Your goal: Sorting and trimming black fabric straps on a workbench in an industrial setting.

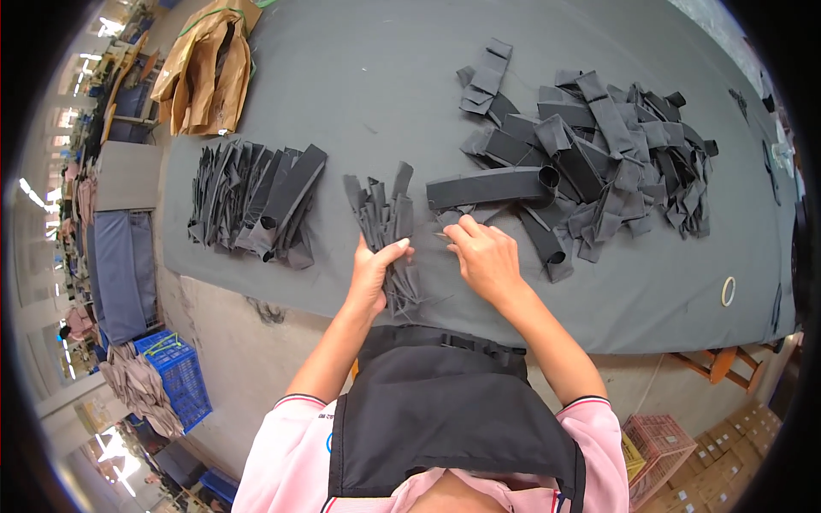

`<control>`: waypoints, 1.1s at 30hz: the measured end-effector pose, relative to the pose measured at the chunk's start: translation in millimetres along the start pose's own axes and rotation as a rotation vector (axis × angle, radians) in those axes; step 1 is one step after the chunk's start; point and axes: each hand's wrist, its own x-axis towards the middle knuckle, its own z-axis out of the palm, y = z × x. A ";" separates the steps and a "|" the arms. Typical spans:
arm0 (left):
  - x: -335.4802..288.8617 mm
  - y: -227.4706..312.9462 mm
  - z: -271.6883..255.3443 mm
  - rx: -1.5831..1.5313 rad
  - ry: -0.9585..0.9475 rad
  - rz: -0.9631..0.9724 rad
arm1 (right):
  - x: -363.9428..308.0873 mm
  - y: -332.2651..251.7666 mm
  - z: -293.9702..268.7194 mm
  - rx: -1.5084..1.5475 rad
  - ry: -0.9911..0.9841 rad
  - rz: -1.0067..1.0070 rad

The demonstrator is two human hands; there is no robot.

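Note:
My left hand point(374, 271) is closed around a bundle of dark grey fabric strips point(389, 209), which stand up in a fan above the thumb and hang out below the palm. To its right, my right hand point(485, 256) has its fingers pinched together beside the end of a dark fabric strip. A thin tip shows at those fingers, too small to name. Just beyond that hand lies a long folded strip point(487, 186) with a looped end. It rests against a loose heap of similar strips point(590, 154). On the left, more strips point(256, 201) stand packed in a row.
Grey cloth covers the wide table point(376, 77). A brown paper bag point(205, 73) stands at its far left corner. A pale ring of tape point(728, 291) lies at the right. Below the table are a blue crate point(175, 376) on the left and a pink crate point(658, 449) on the right.

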 end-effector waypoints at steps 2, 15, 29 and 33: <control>-0.8 2.8 -5.0 -0.010 0.007 0.004 | 2.9 -2.6 -4.9 -0.008 0.046 0.024; -20.5 4.4 -4.3 0.074 -0.005 0.139 | 66.4 -5.6 17.8 -0.335 -0.144 -0.037; -23.1 4.6 -14.3 0.035 -0.025 0.064 | 39.1 -21.3 4.2 -0.279 -0.075 -0.027; -30.2 7.6 -2.6 0.061 0.027 0.136 | 49.8 -17.4 22.0 -0.294 -0.121 -0.032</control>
